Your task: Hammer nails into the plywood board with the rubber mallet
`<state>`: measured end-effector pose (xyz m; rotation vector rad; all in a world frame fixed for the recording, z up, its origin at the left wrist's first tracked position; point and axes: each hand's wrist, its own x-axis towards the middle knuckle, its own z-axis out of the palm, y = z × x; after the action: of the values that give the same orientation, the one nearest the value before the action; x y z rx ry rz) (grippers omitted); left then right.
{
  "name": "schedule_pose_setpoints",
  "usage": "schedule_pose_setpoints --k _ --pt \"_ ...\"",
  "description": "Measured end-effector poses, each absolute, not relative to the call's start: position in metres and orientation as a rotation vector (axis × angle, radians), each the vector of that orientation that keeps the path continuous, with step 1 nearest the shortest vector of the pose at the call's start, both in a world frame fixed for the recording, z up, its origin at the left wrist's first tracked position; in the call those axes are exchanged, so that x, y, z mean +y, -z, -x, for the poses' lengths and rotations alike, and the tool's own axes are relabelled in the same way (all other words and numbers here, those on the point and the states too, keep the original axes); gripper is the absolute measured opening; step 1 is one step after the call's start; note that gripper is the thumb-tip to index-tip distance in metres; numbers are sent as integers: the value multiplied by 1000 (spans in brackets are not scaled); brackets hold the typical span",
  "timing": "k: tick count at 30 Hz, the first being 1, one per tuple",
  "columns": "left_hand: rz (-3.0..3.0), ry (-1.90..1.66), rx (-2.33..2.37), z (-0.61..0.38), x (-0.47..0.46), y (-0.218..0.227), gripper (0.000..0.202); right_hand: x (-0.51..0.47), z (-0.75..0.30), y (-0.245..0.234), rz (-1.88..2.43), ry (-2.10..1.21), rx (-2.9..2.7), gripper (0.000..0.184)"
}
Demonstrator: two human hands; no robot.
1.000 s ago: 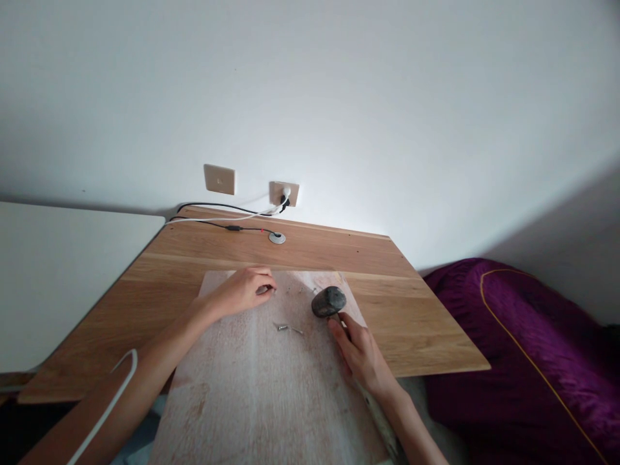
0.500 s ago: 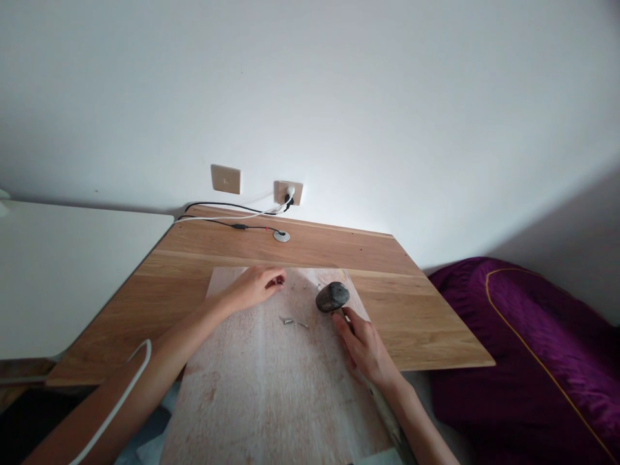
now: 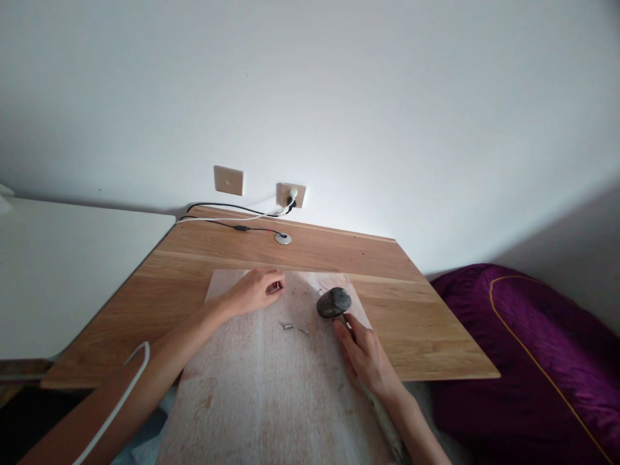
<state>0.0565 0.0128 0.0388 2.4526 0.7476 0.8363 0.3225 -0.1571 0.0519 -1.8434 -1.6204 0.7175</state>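
My right hand [image 3: 365, 352] is wrapped round the handle of a rubber mallet [image 3: 334, 302], whose dark, rounded head hovers over or rests on the board's right side; I cannot tell which. Near the far edge of the pale wooden board [image 3: 252, 387], my left hand [image 3: 264, 289] is curled with thumb and fingertips together. What they pinch is too small to make out. Just right of those fingers, a few tiny nails or screws [image 3: 306, 290] stand in a row. Loose screws [image 3: 288, 327] lie on the board between my hands.
Beneath the board is a brown wooden tabletop [image 3: 416, 323]. Black and white cables [image 3: 227, 219] run along its back to a wall socket [image 3: 291, 195] and a round grommet [image 3: 283, 238]. A white table [image 3: 87, 278] adjoins at left; purple cloth [image 3: 484, 342] drapes something at right.
Both hands keep nearly the same places, the right still holding the mallet. My left fingers have turned slightly and a shiny bit at their tips shows less. The view has shifted a little.
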Motion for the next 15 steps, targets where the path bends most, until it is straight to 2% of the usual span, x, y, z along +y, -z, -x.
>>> schedule_pose_setpoints --k 6,15 --pt "-2481 -886 708 -55 12 -39 9 -156 -323 -56 1862 -783 -1659 51" --pt "-2250 -874 700 -57 15 -33 13 -156 -316 -61 1854 -807 -1632 45"
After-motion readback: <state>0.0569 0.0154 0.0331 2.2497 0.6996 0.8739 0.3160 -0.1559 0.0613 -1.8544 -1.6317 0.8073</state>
